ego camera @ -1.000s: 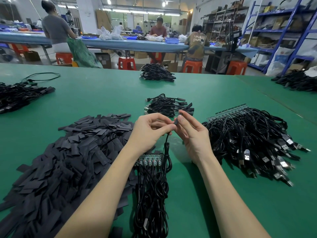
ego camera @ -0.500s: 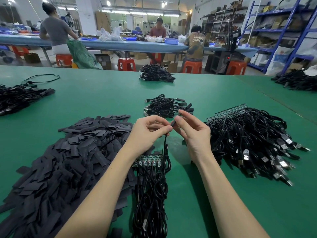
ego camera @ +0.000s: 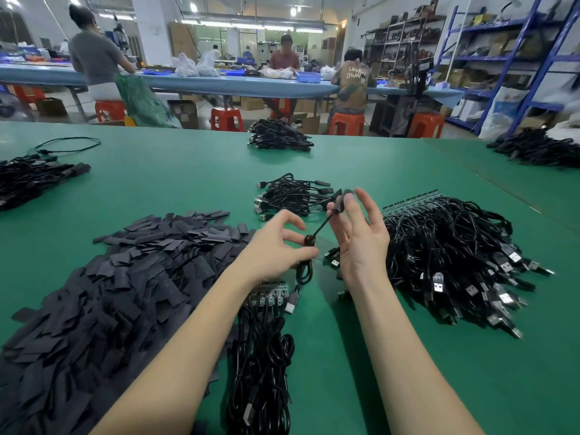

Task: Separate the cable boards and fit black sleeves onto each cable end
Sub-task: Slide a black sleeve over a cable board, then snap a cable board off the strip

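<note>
Pinching thin black rubbery cable point(ego camera: 320, 228): our left hand point(ego camera: 276, 249) low, right hand point(ego camera: 361, 237) gripping its matte sleeved tip, other fingers spread, above smooth green table point(ego camera: 188, 183).

sleeve pile point(ego camera: 94, 309): cut off left | held cable point(ego camera: 320, 229): motion-blurred

The only readable lettering stood on the back of the olive shirt point(ego camera: 354, 86) worn by a person seated on an orange stool at the far blue table: pale capitals in two lines, reading roughly "UNKN" over "OWN", the first line partly creased. The cartons on the blue shelving at the right bore marks too blurred to make out, and nothing on the circuit boards or the cable plugs could be read.
</note>
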Tool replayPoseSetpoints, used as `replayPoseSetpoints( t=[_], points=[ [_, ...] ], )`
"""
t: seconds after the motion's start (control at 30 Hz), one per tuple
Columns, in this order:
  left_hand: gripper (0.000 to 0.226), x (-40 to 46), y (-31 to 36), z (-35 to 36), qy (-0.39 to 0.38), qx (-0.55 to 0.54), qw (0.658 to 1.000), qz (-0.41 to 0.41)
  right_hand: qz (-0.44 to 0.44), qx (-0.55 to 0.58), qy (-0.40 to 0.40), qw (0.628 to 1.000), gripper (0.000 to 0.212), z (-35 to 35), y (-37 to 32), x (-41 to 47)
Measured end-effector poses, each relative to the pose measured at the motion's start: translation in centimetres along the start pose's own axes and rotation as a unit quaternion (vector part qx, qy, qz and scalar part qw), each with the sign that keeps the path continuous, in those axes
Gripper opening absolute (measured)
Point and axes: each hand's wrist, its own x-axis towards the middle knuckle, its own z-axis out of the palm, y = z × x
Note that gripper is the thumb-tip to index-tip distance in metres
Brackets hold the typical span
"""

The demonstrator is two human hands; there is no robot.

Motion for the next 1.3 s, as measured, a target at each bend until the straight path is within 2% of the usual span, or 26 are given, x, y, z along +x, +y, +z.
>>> replayPoseSetpoints(
  t=[0.13,0.23,0.33,0.43,0.53,0.63,0.7,0.77,0.87,1.03,1.23,1.3],
  points=[
    [0.035,3.0,1.9,-1.6,0.101,0.113,0.987,0.059,0.048,-0.068,0.031,0.996,0.043,-0.2,1.8,-0.4],
    [0.03,6.6,3.8,-2.9,0.115,0.198,0.969,0.094,0.048,-0.23,0.046,0.971,0.023,-0.4,3.8,-1.1],
    [0.026,10.0,4.7,-3.2,0.109,0.336,0.926,0.135,0.012,-0.359,0.006,0.933,0.006,-0.4,4.8,-1.5],
    [0.028,12.6,4.4,-2.3,0.079,0.46,0.87,0.161,-0.011,-0.436,-0.041,0.899,0.004,-0.2,5.3,-1.5],
    [0.029,14.0,3.0,-1.4,0.041,0.544,0.825,0.15,-0.04,-0.521,-0.078,0.849,0.008,-0.4,6.2,-1.7],
    [0.023,14.7,1.5,-0.9,0.028,0.567,0.813,0.13,-0.052,-0.571,-0.096,0.814,0.013,-0.5,6.8,-1.7],
    [0.018,14.8,0.7,-0.6,0.036,0.572,0.809,0.131,-0.048,-0.572,-0.095,0.813,0.015,-0.7,6.9,-1.5],
    [0.023,14.4,-0.1,-0.3,0.039,0.583,0.801,0.129,-0.047,-0.574,-0.094,0.812,0.016,-0.7,6.9,-1.4],
    [0.034,13.5,-1.3,-0.1,0.024,0.544,0.833,0.101,-0.043,-0.582,-0.096,0.806,0.017,-0.7,6.9,-1.3],
    [0.042,11.2,-1.4,-0.6,0.07,0.442,0.886,0.116,-0.043,-0.569,-0.099,0.816,0.013,-0.7,6.6,-1.4],
    [0.014,5.0,-0.1,-2.9,0.058,0.264,0.962,0.037,-0.049,-0.554,-0.102,0.825,0.007,-0.6,6.2,-1.5],
    [0.015,2.2,-0.5,-3.2,0.067,0.219,0.973,0.034,-0.037,-0.572,-0.126,0.81,0.006,-0.4,5.8,-1.6]
  ],
)
